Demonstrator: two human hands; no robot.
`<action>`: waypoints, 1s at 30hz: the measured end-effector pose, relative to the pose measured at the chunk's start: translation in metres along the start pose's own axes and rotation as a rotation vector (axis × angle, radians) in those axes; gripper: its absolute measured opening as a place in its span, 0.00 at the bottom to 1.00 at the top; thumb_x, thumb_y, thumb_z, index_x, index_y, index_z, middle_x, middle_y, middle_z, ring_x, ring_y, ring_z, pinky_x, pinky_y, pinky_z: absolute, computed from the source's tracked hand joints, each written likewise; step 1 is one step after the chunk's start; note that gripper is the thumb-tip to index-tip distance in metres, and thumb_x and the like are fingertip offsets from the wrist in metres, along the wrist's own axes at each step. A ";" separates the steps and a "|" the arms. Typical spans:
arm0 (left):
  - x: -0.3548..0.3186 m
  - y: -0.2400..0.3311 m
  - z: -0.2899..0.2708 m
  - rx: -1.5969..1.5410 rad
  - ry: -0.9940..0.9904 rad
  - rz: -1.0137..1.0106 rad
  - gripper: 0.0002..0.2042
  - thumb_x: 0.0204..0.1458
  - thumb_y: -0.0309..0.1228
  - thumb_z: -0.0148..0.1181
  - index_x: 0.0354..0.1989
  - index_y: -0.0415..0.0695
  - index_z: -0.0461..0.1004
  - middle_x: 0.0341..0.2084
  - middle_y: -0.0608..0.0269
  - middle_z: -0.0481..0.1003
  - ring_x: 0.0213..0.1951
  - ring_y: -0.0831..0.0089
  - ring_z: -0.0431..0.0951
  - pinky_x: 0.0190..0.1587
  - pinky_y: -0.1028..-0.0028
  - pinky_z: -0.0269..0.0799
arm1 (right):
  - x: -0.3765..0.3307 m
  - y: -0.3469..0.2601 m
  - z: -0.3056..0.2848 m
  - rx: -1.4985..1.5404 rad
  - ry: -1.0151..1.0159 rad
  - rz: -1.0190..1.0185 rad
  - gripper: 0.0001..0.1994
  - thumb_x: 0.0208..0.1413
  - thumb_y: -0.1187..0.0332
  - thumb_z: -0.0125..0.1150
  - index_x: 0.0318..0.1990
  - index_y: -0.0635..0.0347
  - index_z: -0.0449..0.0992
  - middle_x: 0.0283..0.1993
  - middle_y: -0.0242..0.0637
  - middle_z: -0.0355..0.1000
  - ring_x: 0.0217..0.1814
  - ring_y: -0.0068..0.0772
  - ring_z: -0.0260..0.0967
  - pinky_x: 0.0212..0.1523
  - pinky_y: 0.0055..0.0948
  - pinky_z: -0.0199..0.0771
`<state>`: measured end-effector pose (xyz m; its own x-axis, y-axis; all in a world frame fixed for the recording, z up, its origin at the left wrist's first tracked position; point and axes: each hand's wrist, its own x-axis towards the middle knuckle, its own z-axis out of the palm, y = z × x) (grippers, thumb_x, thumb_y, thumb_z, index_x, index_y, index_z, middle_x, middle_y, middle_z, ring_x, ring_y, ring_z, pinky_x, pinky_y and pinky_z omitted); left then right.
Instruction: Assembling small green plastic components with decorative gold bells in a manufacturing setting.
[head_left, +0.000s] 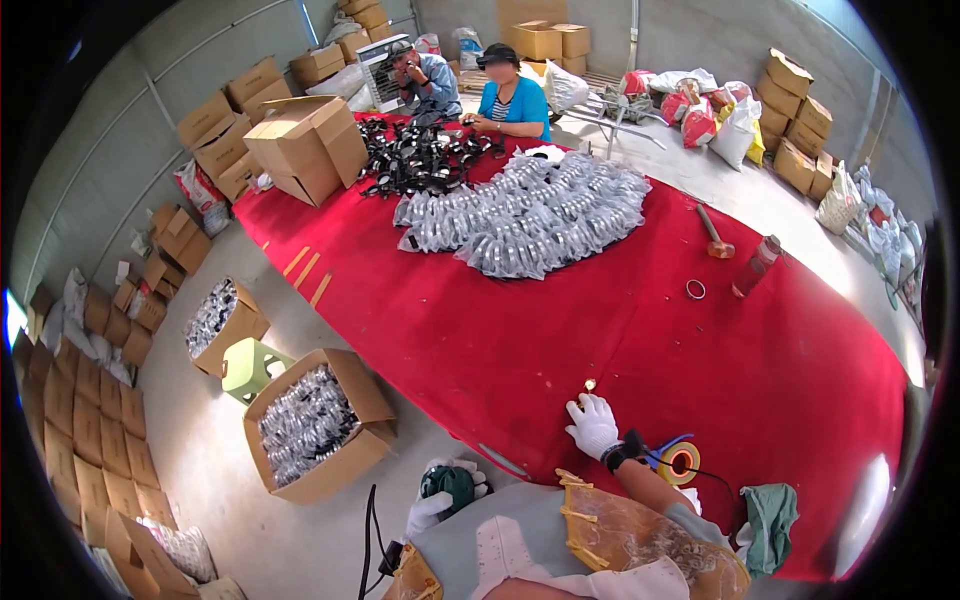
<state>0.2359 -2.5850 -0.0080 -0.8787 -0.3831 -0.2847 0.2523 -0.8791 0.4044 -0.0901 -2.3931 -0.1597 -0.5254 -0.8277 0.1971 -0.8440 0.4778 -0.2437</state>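
Note:
My left hand (425, 512), in a white glove, is low at the table's near edge. Its fingers wrap round a dark green rounded object (449, 487) whose kind I cannot make out. On the red cloth rests my right hand (595, 427), also white-gloved, with a black band at the wrist. Its fingers are slightly apart, and a small gold-coloured piece (590, 385) lies just beyond the fingertips. Beside that wrist are a roll of yellow tape (680, 461), something blue and a black cord. A green cloth (770, 525) hangs at the near right.
Across the red table (480, 345) lie many bagged parts (535, 210), a heap of black parts (425, 155), a hammer (716, 240), a bottle (757, 266) and a ring (695, 289). Two people sit at the far end. Filled cartons (320, 425) and a green stool (252, 368) stand left.

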 end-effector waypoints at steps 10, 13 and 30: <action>-0.009 -0.005 -0.002 -0.050 0.042 0.065 0.31 0.46 0.22 0.76 0.61 0.53 0.74 0.62 0.51 0.73 0.64 0.47 0.77 0.67 0.48 0.80 | -0.020 0.004 -0.015 0.026 -0.129 0.082 0.28 0.52 0.64 0.76 0.62 0.51 0.77 0.67 0.48 0.70 0.71 0.56 0.68 0.64 0.52 0.74; -0.005 -0.006 0.002 -0.033 0.004 0.042 0.32 0.46 0.22 0.76 0.62 0.53 0.73 0.62 0.51 0.73 0.64 0.48 0.77 0.66 0.48 0.80 | -0.026 0.013 -0.012 0.037 -0.113 0.097 0.24 0.55 0.67 0.73 0.60 0.51 0.77 0.65 0.46 0.71 0.67 0.55 0.71 0.60 0.51 0.78; -0.018 -0.019 0.012 -0.025 0.081 -0.002 0.33 0.47 0.25 0.77 0.64 0.53 0.72 0.60 0.45 0.75 0.61 0.46 0.80 0.66 0.49 0.81 | 0.051 0.057 -0.043 2.012 0.332 0.717 0.18 0.68 0.79 0.61 0.63 0.72 0.74 0.49 0.45 0.79 0.45 0.42 0.79 0.44 0.39 0.82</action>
<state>0.2419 -2.5584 0.0000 -0.8440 -0.4020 -0.3550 0.2615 -0.8864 0.3820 -0.1693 -2.3956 -0.1227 -0.7988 -0.5211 -0.3008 0.5583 -0.4557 -0.6932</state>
